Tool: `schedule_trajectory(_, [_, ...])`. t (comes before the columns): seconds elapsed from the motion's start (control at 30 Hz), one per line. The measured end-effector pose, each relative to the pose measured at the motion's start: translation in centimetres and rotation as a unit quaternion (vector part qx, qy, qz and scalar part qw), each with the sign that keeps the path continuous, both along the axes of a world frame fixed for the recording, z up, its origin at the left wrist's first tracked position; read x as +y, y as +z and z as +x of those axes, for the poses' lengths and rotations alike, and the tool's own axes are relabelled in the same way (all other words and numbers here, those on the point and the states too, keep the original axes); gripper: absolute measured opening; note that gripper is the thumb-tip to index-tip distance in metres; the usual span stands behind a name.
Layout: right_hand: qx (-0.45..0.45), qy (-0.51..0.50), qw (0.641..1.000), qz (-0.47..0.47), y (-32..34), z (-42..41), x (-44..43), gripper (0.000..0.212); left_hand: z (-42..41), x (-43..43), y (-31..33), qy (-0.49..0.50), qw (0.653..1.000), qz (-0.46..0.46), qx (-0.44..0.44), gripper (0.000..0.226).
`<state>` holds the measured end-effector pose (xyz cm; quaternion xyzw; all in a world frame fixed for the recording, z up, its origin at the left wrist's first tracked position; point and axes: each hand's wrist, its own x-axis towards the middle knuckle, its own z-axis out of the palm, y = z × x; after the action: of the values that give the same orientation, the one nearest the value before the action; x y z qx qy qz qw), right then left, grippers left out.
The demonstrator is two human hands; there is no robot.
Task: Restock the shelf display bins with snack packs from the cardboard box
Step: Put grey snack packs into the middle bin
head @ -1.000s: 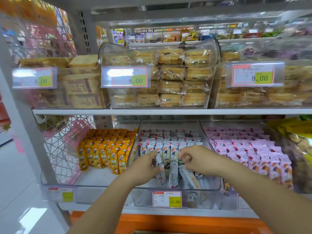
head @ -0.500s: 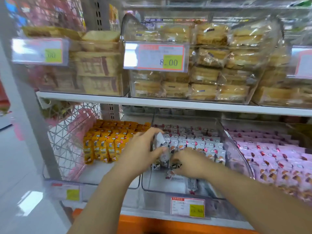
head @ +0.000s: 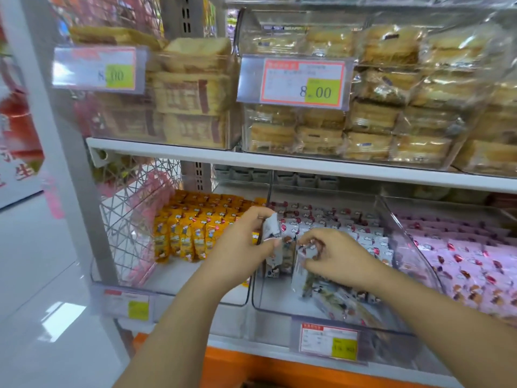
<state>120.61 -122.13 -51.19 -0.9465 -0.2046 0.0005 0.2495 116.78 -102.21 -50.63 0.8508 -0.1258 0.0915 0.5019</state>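
A clear middle bin [head: 279, 310] on the lower shelf holds rows of white snack packs [head: 349, 228] standing at the back. Several more lie loose on its floor at the front. My left hand [head: 243, 245] grips an upright white pack [head: 270, 227] at the bin's left side. My right hand [head: 333, 256] pinches another white pack [head: 300, 275] that hangs down just right of it. The cardboard box is out of view.
Left bin [head: 167, 287] holds orange packs [head: 193, 228]; right bin [head: 402, 242] holds pink packs [head: 470, 264]. The upper shelf [head: 279, 162] carries clear bins of wrapped cakes with 8.00 price tags [head: 302, 79]. A grey upright post [head: 64, 135] and wire mesh panel [head: 128, 219] stand left.
The camera has moved closer and left. My left hand has lifted its white pack upright, and my right hand has raised a pack off the bin floor.
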Motion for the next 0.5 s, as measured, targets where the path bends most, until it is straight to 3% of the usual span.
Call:
schedule_trajectory(0.13, [-0.034,-0.034,0.998,0.044,2.4,-1.3,-1.5,0.037,-0.4,0.2,0.4,-0.013,1.0,-0.012,0.015,0.04])
schedule_trajectory(0.3, [-0.011,-0.048,0.995,0.083,4.9,-2.5,-2.7,0.038,-1.5,0.0,1.2,-0.026,1.0,0.014,0.01,0.04])
schedule_trajectory(0.43, [0.011,-0.05,0.989,0.142,5.5,-3.0,-3.3,0.031,-2.0,-0.2,1.4,-0.019,0.998,0.028,-0.049,0.039])
schedule_trajectory(0.5, [0.034,-0.069,0.983,0.165,5.4,-3.1,-3.6,0.028,-1.7,-0.3,1.2,-0.005,0.996,-0.008,-0.087,0.03])
